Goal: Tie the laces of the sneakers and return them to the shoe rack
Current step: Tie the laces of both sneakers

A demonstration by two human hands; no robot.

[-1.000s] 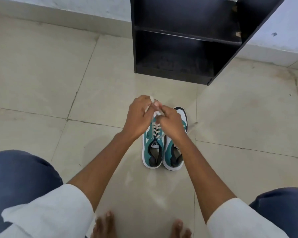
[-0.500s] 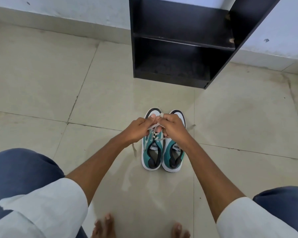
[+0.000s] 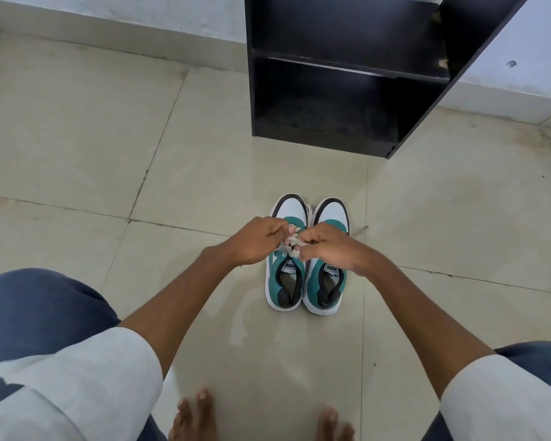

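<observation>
Two teal-and-white sneakers stand side by side on the tiled floor, toes pointing away from me: the left sneaker (image 3: 285, 283) and the right sneaker (image 3: 326, 289). My left hand (image 3: 252, 243) and my right hand (image 3: 328, 246) meet over the left sneaker's tongue, each pinching part of its white lace (image 3: 291, 245). My right hand hides most of the right sneaker's lacing. The black shoe rack (image 3: 347, 78) stands beyond the sneakers with two dark shelves.
A pale wall and skirting run behind the rack. My knees in blue trousers (image 3: 35, 316) frame the lower corners, and my bare toes (image 3: 194, 415) rest on the floor below the sneakers. Beige tiles (image 3: 77, 138) spread to the left and right.
My hands have come down from a raised pull toward the sneaker's tongue, so both toe caps now show. The lace is drawn shorter between my fingers.
</observation>
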